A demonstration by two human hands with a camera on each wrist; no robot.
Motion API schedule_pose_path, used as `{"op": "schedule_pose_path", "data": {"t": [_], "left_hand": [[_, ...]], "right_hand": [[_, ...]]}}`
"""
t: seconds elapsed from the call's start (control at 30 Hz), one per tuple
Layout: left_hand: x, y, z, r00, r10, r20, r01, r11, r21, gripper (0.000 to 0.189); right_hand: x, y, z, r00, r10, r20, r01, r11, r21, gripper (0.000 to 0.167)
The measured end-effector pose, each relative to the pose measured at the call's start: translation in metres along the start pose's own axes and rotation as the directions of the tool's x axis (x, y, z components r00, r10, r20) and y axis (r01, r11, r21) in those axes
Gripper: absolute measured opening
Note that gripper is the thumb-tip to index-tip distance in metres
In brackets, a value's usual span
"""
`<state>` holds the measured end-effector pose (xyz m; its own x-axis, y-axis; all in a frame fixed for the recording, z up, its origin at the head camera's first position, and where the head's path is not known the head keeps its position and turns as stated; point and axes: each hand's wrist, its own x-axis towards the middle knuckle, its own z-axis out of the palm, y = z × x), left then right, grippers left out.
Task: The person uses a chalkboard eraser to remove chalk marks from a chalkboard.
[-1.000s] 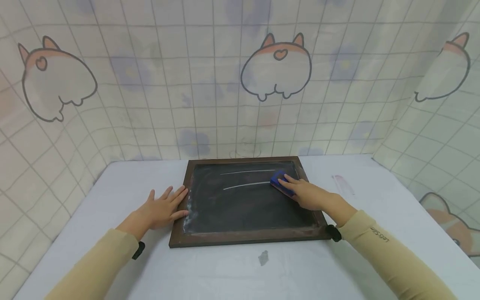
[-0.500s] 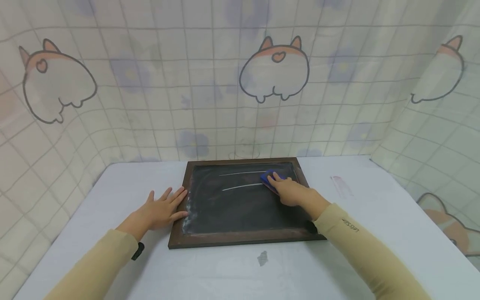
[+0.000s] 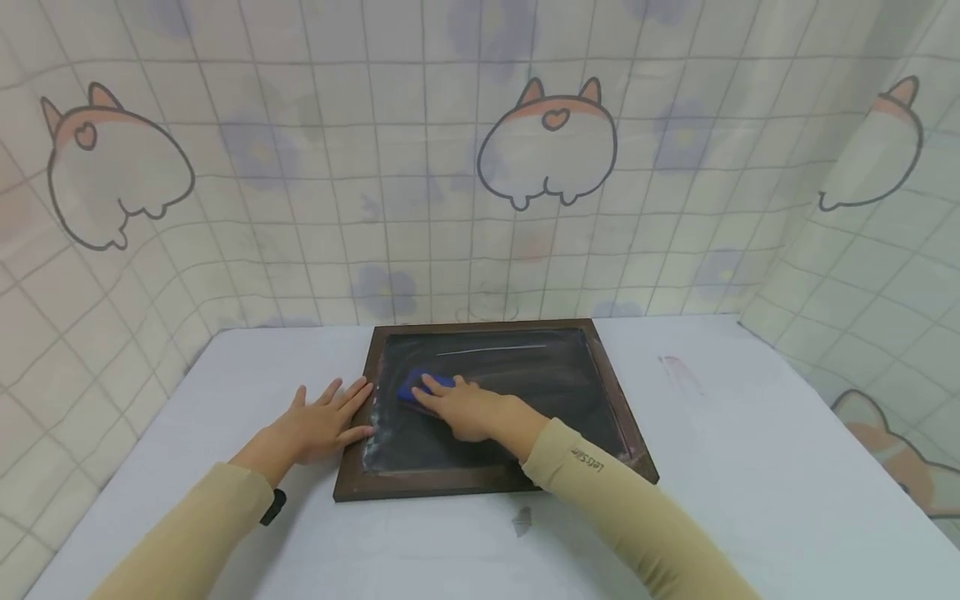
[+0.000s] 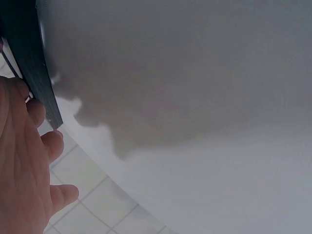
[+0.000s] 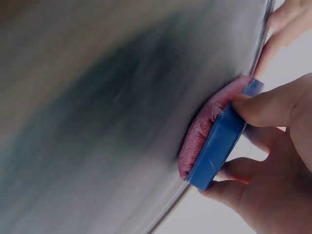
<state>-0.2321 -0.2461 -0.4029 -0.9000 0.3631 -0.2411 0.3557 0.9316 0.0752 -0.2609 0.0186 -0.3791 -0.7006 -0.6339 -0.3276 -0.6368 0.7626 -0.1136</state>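
Observation:
A small blackboard (image 3: 517, 400) in a brown wooden frame lies on the white table. My right hand (image 3: 468, 410) grips a blue eraser (image 3: 408, 390) with thumb and fingers, over the left part of the board. In the right wrist view the eraser (image 5: 218, 146) shows a pink fabric pad facing the dark surface. One white chalk line (image 3: 491, 349) runs across the upper part of the board. My left hand (image 3: 318, 425) rests with spread fingers on the board's left frame edge; in the left wrist view its fingers (image 4: 53, 144) are beside the frame's side.
The white tabletop (image 3: 247, 375) surrounds the board. Behind it hangs a checked curtain (image 3: 300, 208) printed with cartoon animals, and more of it closes off both sides. A grey patch (image 3: 522, 521) marks the table in front of the board.
My right hand has swept the eraser leftward from the board's right side. The lower chalk line no longer shows; the upper one stays. My left hand has kept its place.

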Motion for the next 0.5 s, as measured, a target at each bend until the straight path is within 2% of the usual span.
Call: {"op": "schedule_pose_path", "data": {"t": [0.1,0.2,0.33,0.5], "left_hand": [[0.0,0.0,0.002,1.0,-0.002,0.001,0.002,1.0,0.005,0.081],[0.0,-0.001,0.003,1.0,0.003,-0.006,-0.003,1.0,0.009,0.081],[-0.001,-0.001,0.002,1.0,0.006,-0.01,-0.006,1.0,0.005,0.081],[-0.002,-0.001,-0.001,1.0,0.002,-0.011,-0.002,1.0,0.015,0.081]], "right_hand": [[0.002,-0.007,0.002,0.998,-0.055,0.008,0.055,0.998,-0.026,0.077],[-0.002,0.007,0.001,0.999,-0.046,-0.008,0.046,0.999,-0.007,0.079],[-0.014,0.048,-0.001,0.998,-0.001,-0.06,0.005,0.998,0.062,0.079],[-0.038,0.107,0.0,0.991,0.054,-0.119,-0.041,0.994,0.104,0.073]]}}
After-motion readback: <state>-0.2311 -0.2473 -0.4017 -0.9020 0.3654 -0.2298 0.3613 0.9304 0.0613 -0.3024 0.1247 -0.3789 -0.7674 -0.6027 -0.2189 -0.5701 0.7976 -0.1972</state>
